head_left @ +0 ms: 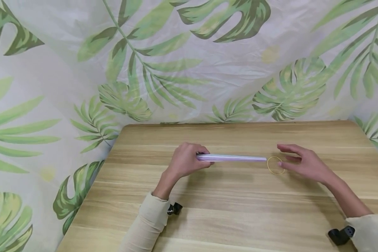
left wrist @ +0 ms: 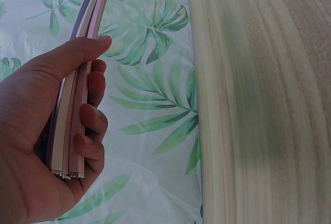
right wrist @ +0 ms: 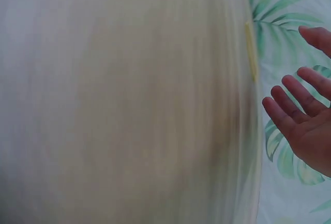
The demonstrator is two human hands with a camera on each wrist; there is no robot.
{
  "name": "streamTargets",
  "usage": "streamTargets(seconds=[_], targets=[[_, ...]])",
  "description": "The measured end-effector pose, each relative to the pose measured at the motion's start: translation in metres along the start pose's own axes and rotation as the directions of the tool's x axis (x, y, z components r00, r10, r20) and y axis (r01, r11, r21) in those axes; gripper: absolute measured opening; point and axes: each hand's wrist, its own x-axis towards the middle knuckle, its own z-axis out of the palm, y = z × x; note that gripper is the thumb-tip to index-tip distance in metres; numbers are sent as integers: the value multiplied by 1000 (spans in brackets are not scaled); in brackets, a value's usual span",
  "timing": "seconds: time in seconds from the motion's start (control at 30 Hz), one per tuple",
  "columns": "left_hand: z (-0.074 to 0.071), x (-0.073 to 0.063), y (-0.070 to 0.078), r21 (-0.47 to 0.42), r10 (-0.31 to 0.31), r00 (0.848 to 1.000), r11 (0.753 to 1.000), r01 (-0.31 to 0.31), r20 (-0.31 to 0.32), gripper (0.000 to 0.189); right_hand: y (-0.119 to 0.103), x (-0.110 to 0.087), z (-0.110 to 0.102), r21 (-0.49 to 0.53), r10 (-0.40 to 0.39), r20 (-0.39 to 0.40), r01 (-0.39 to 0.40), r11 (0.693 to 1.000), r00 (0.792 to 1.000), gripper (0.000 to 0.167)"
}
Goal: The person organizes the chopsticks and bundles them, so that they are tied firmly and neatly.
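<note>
My left hand (head_left: 186, 160) grips one end of a bundle of long thin strips (head_left: 236, 158), with the thumb on one side and curled fingers on the other. Pinkish, cream and purple strips (left wrist: 67, 115) show in the left wrist view, their jagged ends near the heel of the hand. In the head view, the bundle points right, over the table. Just past its tip is a yellow rubber band (head_left: 274, 174). My right hand (head_left: 308, 166) holds nothing, its fingers spread and loosely bent; its thumb overlaps the band in the head view.
The wood-grain table (head_left: 233, 217) spans the space under both hands. Behind it hangs a leaf-patterned cloth (head_left: 230, 70), which also runs down the left side. Small black devices sit at the left cuff (head_left: 154, 206) and the right cuff (head_left: 370, 231).
</note>
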Motion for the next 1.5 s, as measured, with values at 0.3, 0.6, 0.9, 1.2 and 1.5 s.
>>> streamTargets(seconds=[0.3, 0.6, 0.9, 1.2, 1.5], targets=[[1, -1, -1, 12, 1, 1000, 1000, -1, 0, 14, 9, 9, -4, -141, 5, 13, -4, 990, 1000, 63], [1, 0, -1, 18, 5, 1000, 1000, -5, 4, 14, 13, 17, 0, -211, 29, 19, -24, 977, 999, 48], [2, 0, -1, 20, 11, 1000, 1000, -11, 6, 15, 12, 27, 5, -242, -2, 68, 19, 970, 998, 34], [3, 0, 0, 32, 7, 1000, 999, -8, 12, 15, 10, 32, 4, -233, 98, 93, -74, 970, 991, 33], [3, -1, 0, 39, 13, 1000, 999, -13, 7, 15, 5, 31, 5, -239, 87, 114, -57, 969, 990, 21]])
